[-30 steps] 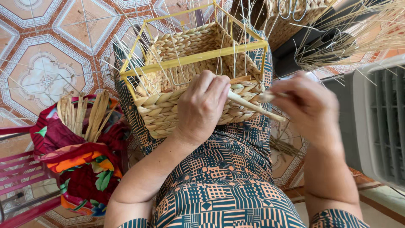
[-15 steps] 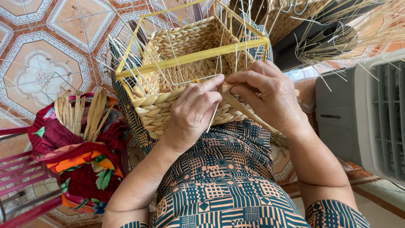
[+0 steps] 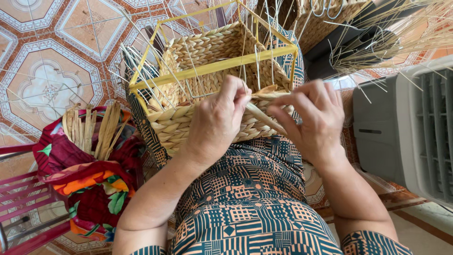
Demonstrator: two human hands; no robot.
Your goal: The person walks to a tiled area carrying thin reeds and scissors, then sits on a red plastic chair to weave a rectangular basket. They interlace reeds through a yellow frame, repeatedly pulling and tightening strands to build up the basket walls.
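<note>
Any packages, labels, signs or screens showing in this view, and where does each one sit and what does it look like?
None in view: no packages, labels, signs or screens.
Nearest to a package: a fabric bag, lower left on a red chair, red with orange and green flower print, holding tan fibre strips.
Grey slatted appliance, right edge, shows no screen.

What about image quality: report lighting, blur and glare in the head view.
Head view: even daylight, soft shadows only. The left hand, right hand and woven basket are sharp, no motion blur. The floor tiles show mild sheen, no harsh glare. Wide-angle lens bends the frame edges slightly.
</note>
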